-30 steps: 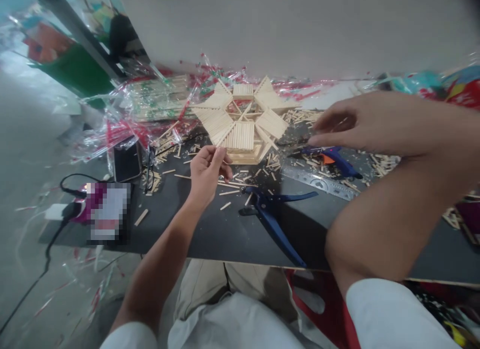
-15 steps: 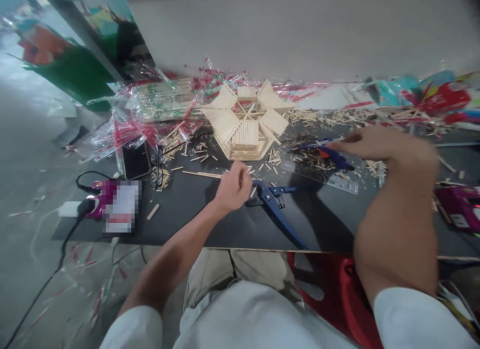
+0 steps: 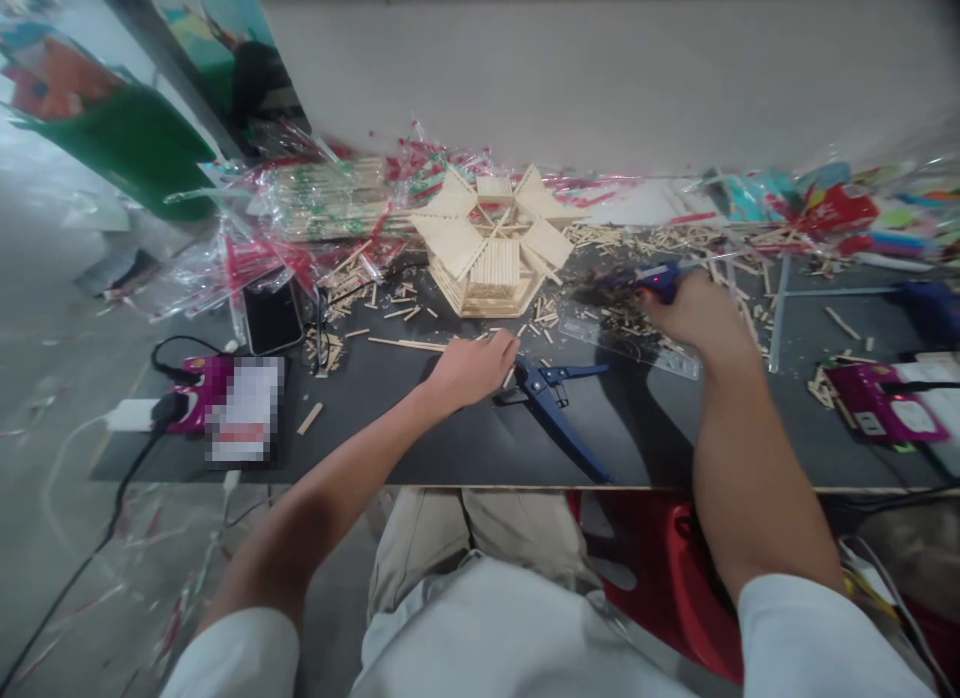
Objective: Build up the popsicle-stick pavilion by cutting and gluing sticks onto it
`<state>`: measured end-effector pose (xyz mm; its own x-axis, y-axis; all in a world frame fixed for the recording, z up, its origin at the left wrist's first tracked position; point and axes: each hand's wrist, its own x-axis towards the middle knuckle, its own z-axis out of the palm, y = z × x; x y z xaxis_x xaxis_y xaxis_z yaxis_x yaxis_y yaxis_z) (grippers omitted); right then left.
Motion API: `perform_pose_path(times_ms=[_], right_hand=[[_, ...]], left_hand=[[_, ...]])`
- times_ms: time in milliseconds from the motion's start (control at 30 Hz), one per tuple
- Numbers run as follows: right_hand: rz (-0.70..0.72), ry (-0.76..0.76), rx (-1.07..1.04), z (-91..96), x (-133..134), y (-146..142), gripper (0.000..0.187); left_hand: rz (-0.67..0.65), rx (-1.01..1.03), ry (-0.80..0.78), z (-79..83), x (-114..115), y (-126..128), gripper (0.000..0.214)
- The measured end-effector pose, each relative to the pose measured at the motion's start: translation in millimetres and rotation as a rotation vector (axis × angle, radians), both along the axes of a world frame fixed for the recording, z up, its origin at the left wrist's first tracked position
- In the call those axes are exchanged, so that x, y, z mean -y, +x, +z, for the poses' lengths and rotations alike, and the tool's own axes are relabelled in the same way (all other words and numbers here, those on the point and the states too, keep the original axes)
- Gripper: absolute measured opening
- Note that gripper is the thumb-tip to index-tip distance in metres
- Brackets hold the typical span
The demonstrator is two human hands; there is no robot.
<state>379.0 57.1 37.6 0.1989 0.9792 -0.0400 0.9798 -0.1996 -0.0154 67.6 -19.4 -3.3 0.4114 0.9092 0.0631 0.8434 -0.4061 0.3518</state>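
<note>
My right hand [image 3: 688,313] grips a blue glue gun [image 3: 651,276] by its handle; the nozzle points left over scraps and a small red light shows on its body. Close to the front of a wooden stick model [image 3: 495,268] with flared roof panels is my left hand [image 3: 480,366], its fingers pressed together. Whatever is between those fingers is hidden. Just right of the left hand, a blue hand cutter [image 3: 555,408] lies on the dark tabletop. Thin wooden sticks [image 3: 405,345] lie to that hand's left. A clear ruler [image 3: 637,350] lies below the glue gun.
Purple power strips [image 3: 202,388] [image 3: 885,403] sit at both sides, with cables. A phone [image 3: 247,413] and a dark device [image 3: 271,318] lie left. Plastic wrapping [image 3: 262,248] and stick bundles [image 3: 330,203] line the back. Cut stick pieces are scattered about. A green bin [image 3: 127,143] stands left.
My right hand has closed around the glue gun and shifted it slightly, its nozzle still pointing left. My left hand has turned, its fingers now reaching right toward the cutter's head. The view has shifted.
</note>
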Motion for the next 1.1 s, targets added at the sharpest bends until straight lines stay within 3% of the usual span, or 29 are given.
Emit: perform_pose_path(times_ms=[100, 167, 267, 333, 400, 500, 633, 867, 1100], right_hand=[[-0.155, 0.236, -0.089, 26.7, 7, -11, 0.059], [-0.149, 0.357, -0.185, 49.6, 11, -27, 0.060], [-0.029, 0.478, -0.256, 82.7, 13, -61, 0.054], [0.123, 0.531, -0.290, 98.8, 11, -85, 0.055], [0.294, 0.584, -0.278, 107.7, 7, -106, 0.042], [0.469, 0.611, -0.218, 109.0, -4, -127, 0.027], [0.598, 0.492, -0.125, 102.5, -19, -139, 0.018], [0.645, 0.337, -0.049, 100.1, -27, -140, 0.013], [0.672, 0.419, -0.086, 96.9, -29, -135, 0.015]], left_hand=[[0.024, 0.126, 0.021, -10.9, -3, -11, 0.032], [0.041, 0.305, 0.082, -20.1, -5, -18, 0.030], [0.034, 0.537, 0.202, -30.7, -9, -23, 0.028], [0.017, 0.625, 0.256, -34.2, -12, -24, 0.028], [0.013, 0.675, 0.276, -35.4, -14, -25, 0.027], [0.057, 0.716, 0.240, -34.6, -14, -24, 0.023], [0.140, 0.751, 0.134, -30.6, -11, -23, 0.020], [0.201, 0.772, -0.006, -23.2, -8, -21, 0.018], [0.203, 0.759, 0.029, -19.5, -7, -21, 0.022]])
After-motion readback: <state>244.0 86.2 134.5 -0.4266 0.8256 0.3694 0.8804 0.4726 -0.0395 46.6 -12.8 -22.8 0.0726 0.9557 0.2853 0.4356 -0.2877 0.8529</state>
